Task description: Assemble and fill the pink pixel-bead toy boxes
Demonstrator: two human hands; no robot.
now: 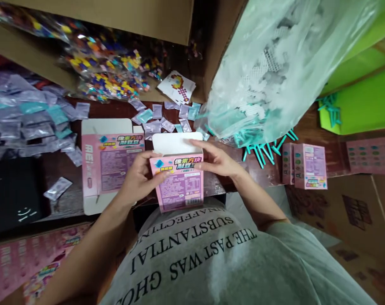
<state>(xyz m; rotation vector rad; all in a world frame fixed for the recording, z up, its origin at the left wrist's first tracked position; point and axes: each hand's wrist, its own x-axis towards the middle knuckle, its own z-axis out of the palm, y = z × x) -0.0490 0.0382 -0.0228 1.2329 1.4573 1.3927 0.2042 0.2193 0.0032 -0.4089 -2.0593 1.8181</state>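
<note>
A pink and purple printed carton [180,186] stands upright against the grey shirt, its white top flap [170,143] raised. My left hand [141,176] grips the carton's left side, thumb across the printed front. At the right edge, my right hand [216,160] has its thumb on the front and its fingers by the white flap; it is closed on the carton too. The carton's inside is hidden from me. Just left of it, a flattened pink carton [113,169] lies on the dark table. Small lilac and teal sachets [157,111] are scattered behind both.
Bags of colourful beads [106,84] fill a cardboard box at the back. A clear plastic bag [259,76] holds white pegboards, with teal hammer-like sticks [259,154] below. Finished-looking cartons [310,166] stand right. A sachet pile [27,110] and black pouch [15,190] lie left.
</note>
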